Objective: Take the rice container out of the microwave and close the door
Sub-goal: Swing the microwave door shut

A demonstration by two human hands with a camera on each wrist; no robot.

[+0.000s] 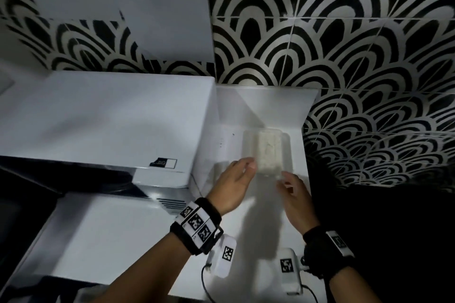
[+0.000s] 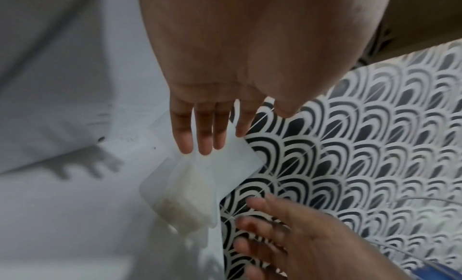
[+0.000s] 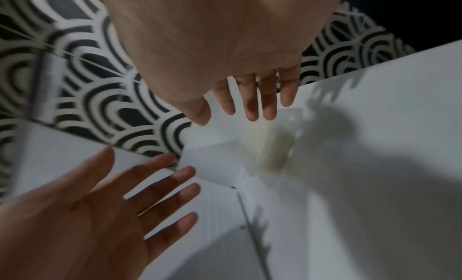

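While both hands (image 1: pixel 263 179) hover open, rice container (image 1: pixel 267 149) sits near counter edge (image 1: pixel 305 155).

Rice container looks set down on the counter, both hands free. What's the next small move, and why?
Probably bring the left hand back toward the microwave to shut its door: the rice container sits on the white counter, and both hands, the right hand too, are open.

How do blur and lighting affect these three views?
Head view: dim, right side black, right hand blurred, rice container faint. Left wrist view: palm soft, left hand casts a shadow. Right wrist view: tiles and container smeared.
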